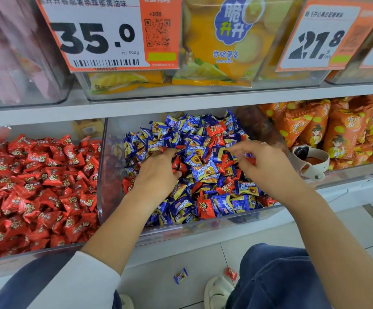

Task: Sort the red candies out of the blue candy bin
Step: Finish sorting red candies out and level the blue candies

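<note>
Two bare forearms reach forward from the bottom of the view. The left hand [158, 172] lies palm down, its fingers spread and buried to the knuckles, with a white sleeve [78, 284] pushed up near the elbow. The right hand [268, 166] hovers slightly higher, blurred, its fingers loosely curled and pointing left. Whether it holds anything cannot be told.

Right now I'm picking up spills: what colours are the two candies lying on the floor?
Head view: one blue candy with gold, one red candy.
</note>
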`<state>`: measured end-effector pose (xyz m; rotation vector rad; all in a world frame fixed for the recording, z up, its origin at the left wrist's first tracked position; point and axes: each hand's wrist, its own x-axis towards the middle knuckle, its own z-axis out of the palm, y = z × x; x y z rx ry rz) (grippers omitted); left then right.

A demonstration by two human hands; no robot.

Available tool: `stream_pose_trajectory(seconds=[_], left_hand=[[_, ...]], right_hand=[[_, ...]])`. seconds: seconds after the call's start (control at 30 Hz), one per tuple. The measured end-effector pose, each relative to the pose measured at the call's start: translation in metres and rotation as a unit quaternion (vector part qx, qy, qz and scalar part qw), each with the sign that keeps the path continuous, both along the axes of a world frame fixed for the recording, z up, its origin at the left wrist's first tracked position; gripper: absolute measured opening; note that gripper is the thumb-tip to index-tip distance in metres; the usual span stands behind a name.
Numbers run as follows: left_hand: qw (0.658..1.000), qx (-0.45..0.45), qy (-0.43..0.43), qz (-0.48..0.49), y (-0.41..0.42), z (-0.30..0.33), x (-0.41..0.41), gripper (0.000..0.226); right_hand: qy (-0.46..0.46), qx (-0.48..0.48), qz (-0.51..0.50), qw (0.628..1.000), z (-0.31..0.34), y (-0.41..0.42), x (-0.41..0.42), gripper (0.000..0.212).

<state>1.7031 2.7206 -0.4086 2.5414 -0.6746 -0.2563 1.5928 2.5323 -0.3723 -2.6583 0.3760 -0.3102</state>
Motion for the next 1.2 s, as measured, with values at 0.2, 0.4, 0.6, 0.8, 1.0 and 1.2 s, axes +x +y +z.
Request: stream_pose_trajectory(seconds=[0.2, 0.4, 0.6, 0.8, 1.0, 1.2], left_hand=[[0.999, -0.019, -0.001, -0.036, -0.006, 0.003, -0.006, 0.063], [0.999, 0.001, -0.014, -0.037, -0.003, 0.006, -0.005, 0.054], [0.999, -0.032, -0.03, 0.001, 0.004, 0.012, -0.005, 0.027], [0.998, -0.042, 0.054, -0.011, 0.003, 0.012, -0.004, 0.041], [0.993, -0.022, 0.117, -0.014, 0.0, 0.015, -0.006, 0.045], [0.996, -0.003, 0.095, -0.003, 0.002, 0.018, -0.009, 0.054]], right_hand=[[0.086, -0.068, 0.048, 0.993, -0.01, 0.009, 0.01, 0.051], [0.107, -0.097, 0.066, 0.987, -0.015, 0.017, 0.016, 0.049], [0.112, -0.101, 0.077, 0.986, -0.02, 0.02, 0.017, 0.05], [0.119, -0.157, 0.113, 0.974, -0.025, 0.024, 0.02, 0.066], [0.066, -0.198, 0.099, 0.973, -0.027, 0.027, 0.023, 0.049], [0.015, -0.101, 0.063, 0.993, -0.024, 0.022, 0.024, 0.021]])
